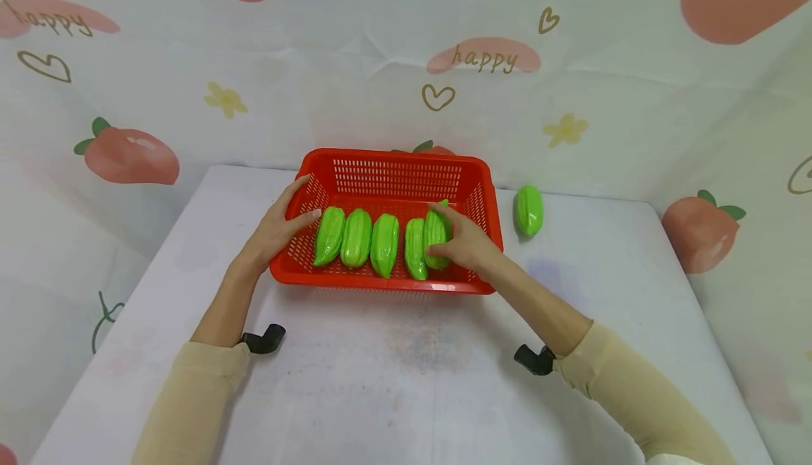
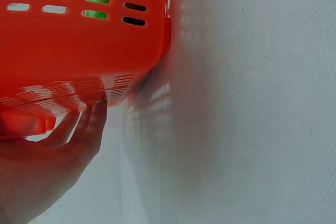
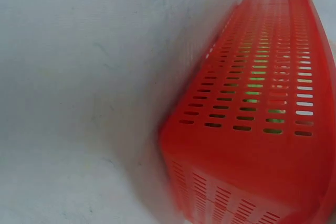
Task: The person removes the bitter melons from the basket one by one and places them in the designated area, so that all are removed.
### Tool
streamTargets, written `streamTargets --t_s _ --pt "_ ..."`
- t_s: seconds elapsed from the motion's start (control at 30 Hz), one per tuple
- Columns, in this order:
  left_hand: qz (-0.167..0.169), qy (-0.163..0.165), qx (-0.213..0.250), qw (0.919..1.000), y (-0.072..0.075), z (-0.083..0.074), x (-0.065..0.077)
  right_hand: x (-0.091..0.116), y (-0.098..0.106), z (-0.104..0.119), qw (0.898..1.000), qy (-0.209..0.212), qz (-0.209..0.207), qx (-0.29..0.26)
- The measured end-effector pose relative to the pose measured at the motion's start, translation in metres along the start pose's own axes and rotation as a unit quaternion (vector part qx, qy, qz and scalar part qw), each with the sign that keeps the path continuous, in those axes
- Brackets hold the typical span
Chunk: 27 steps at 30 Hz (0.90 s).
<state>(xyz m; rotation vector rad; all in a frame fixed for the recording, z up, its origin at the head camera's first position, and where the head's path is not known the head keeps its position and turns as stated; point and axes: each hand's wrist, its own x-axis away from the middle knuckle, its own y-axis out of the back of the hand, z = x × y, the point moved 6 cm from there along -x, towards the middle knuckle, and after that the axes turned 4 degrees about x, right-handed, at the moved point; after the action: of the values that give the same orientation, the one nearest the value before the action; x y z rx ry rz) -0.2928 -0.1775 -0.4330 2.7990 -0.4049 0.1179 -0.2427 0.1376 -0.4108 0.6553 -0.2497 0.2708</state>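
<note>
A red plastic basket (image 1: 393, 284) with slotted walls stands on the table, several green ridged starfruits (image 1: 357, 238) lying in a row inside it. My left hand (image 1: 274, 232) holds the basket's left side, thumb over the rim. In the left wrist view, the fingers (image 2: 90, 129) of that hand lie against the outer wall. Over the basket's right end, my right hand (image 1: 466, 241) grips the rightmost starfruit (image 1: 436, 229), thumb and fingers on either side of it. The right wrist view shows the slotted outside of the basket (image 3: 231, 150); the right hand's grip is hidden there.
One more green starfruit (image 1: 529, 211) lies on the white table (image 1: 380, 380), to the right of the basket. A white cloth backdrop (image 1: 355, 98) printed with peaches, hearts and lettering hangs behind the table. Black wrist mounts (image 1: 265, 339) stick out near both sleeves.
</note>
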Motion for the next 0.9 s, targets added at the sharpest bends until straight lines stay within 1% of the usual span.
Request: streamTargets --t_s 0.17,0.33,0.5,0.6,0.83,0.9 --pt "0.001 0.001 0.004 1.0000 0.000 0.000 0.000 0.003 0.003 0.005 1.000 0.012 0.002 -0.004" --pt "-0.001 0.000 -0.005 1.0000 0.001 -0.001 0.000 0.004 0.005 0.007 1.000 0.021 0.006 0.000" --pt "-0.004 -0.001 -0.020 0.9998 0.001 -0.003 0.000 0.007 0.010 0.009 0.999 0.035 0.005 0.015" --pt "-0.005 0.003 -0.016 0.9999 0.001 -0.003 0.000 0.009 0.014 0.010 0.999 0.039 0.003 0.023" --pt "0.004 0.004 -0.011 0.9999 0.001 0.000 0.000 0.013 0.022 0.011 0.999 0.044 0.004 0.004" --pt "0.005 0.005 -0.010 0.9999 0.002 0.001 0.000 0.014 0.024 0.011 0.999 0.049 0.004 0.007"
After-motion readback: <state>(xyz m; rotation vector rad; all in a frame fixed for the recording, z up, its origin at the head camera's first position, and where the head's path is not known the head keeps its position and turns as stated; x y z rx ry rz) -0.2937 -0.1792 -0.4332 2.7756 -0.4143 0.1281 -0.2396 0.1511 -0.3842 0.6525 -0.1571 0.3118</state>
